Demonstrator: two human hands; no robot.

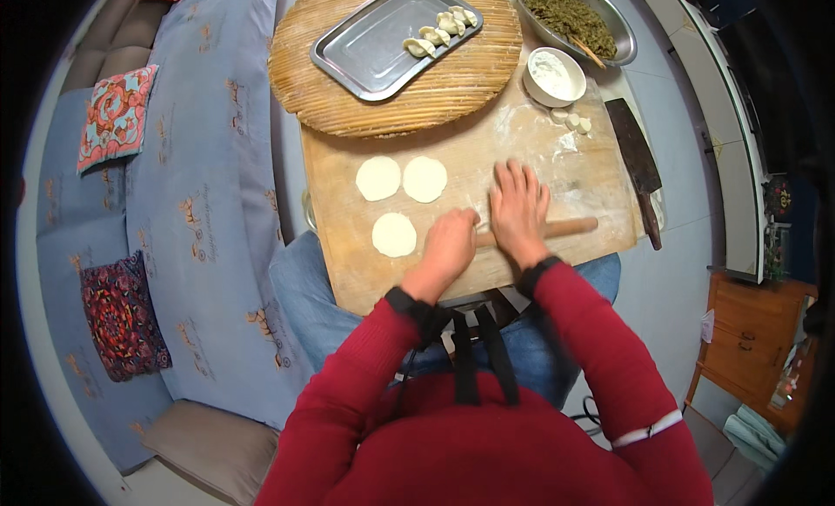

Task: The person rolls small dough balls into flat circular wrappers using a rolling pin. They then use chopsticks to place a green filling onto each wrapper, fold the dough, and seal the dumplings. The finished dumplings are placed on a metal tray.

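Observation:
My right hand lies spread over a wooden rolling pin near the front of a floured wooden board. Beside it, my left hand has its fingers curled at the pin's left end; a pale edge, perhaps dough, shows by its fingertips, and what it grips is hidden. Left of my hands lie three flat round dough wrappers, one near the left hand, two farther back. Small dough pieces sit at the board's back right, beside a white bowl of flour.
A metal tray with several folded dumplings rests on a round woven mat at the back. Behind the flour stands a steel bowl of green filling. A cleaver lies along the right edge. A covered sofa is at left.

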